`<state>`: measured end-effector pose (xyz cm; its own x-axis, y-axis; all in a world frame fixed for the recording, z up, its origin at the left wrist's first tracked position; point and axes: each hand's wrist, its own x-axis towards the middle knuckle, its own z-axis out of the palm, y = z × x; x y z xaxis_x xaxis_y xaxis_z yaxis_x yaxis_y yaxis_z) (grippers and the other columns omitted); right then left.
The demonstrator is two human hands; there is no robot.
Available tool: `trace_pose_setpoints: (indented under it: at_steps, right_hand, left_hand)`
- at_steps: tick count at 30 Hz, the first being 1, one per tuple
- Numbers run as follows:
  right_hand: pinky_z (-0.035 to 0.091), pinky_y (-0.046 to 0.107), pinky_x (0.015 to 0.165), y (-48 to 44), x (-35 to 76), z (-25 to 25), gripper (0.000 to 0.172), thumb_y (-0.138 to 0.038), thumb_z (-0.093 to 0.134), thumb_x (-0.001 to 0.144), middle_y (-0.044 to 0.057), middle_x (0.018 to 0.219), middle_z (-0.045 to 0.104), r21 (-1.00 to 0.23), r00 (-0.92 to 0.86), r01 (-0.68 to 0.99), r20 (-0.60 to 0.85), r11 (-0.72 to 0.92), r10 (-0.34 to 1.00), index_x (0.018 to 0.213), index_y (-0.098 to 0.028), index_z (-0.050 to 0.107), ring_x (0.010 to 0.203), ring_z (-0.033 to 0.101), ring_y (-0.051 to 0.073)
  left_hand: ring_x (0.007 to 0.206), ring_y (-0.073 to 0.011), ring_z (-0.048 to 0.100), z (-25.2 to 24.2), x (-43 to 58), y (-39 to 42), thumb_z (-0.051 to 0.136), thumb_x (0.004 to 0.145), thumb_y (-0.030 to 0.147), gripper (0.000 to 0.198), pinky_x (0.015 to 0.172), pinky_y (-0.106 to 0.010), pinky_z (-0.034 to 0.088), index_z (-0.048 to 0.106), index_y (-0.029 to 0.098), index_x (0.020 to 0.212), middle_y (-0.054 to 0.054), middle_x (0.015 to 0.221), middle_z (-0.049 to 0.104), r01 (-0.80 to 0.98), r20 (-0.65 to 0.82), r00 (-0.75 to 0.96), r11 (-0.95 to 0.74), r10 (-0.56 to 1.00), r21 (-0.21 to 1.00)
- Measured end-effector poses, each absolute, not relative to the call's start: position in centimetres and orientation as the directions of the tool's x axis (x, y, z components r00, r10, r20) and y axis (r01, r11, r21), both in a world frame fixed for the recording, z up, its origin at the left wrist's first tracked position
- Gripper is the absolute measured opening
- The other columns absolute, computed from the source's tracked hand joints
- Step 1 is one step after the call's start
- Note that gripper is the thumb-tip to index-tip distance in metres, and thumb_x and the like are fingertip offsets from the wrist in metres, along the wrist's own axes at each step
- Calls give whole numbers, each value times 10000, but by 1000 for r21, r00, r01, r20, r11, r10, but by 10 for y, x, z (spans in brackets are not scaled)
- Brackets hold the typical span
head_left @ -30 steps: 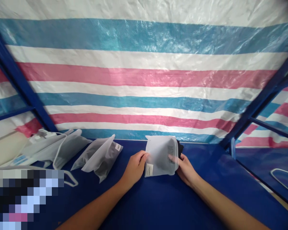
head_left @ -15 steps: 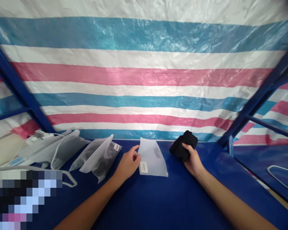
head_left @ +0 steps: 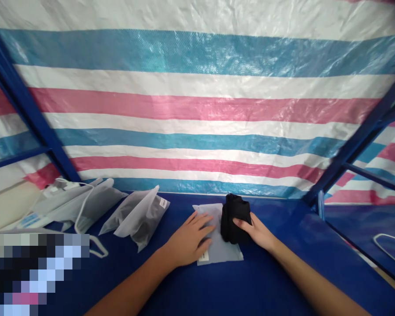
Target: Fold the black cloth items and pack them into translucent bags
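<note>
A frosted plastic bag [head_left: 222,252] with a white label lies flat on the blue surface in front of me. My left hand [head_left: 191,239] rests on its left part, fingers spread and partly covering the label. A folded bundle of black cloth [head_left: 234,215] is gripped by my right hand [head_left: 258,232], thumb across its front. The bundle covers the bag's right side; whether it touches the bag I cannot tell. Whatever lies under the cloth is hidden.
Left of my hands lie filled frosted bags [head_left: 141,219] and more bags [head_left: 98,204] by the blue frame post [head_left: 57,162]. A white hanger [head_left: 100,248] sits near them. Behind hangs a striped plastic sheet [head_left: 197,107]. Another white hanger [head_left: 382,245] is at far right.
My right hand has brought the black cloth left, over the bag's right side. My left hand has moved from the bag's edge onto it and spread its fingers. The bag has shifted slightly nearer.
</note>
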<state>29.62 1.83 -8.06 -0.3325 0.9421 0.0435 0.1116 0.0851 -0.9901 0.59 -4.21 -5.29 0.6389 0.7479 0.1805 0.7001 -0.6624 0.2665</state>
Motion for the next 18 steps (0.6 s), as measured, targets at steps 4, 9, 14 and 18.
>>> trace_pose_setpoints:
  at_steps: [4,9,14,18]
  right_hand:
    - [562,536,1045,17,296,-79,707,-742,813,785,140,1186,784,-987,-315,133,49,95,948,1190,-169,720,1159,708,405]
    - [590,486,971,17,296,-78,654,-727,799,812,116,1119,789,-985,-344,147,38,94,938,1148,-170,728,1093,721,379]
    - [589,458,940,15,295,-76,580,-680,813,829,94,1067,792,-987,-353,116,60,108,934,1109,-178,743,1029,727,348]
    - [593,441,924,14,294,-75,537,-648,818,841,89,1065,790,-986,-373,97,91,136,924,1098,-182,743,1020,725,338]
  left_hand:
    - [1663,-382,183,-59,4,-42,510,1061,637,690,1335,-661,151,438,292,1655,-110,1783,264,788,93,552,-555,829,267]
    - [1668,-415,79,-70,-2,-37,513,942,856,997,1335,-627,143,345,230,1700,-189,1800,97,849,66,457,-457,887,266]
    - [1651,-406,212,-72,-4,-33,498,986,803,907,1324,-609,218,408,213,1669,-197,1778,227,863,135,409,-430,903,266]
    - [1602,-374,363,-67,2,-33,493,1083,576,590,1327,-619,241,621,163,1484,-191,1630,528,858,242,394,-449,887,248]
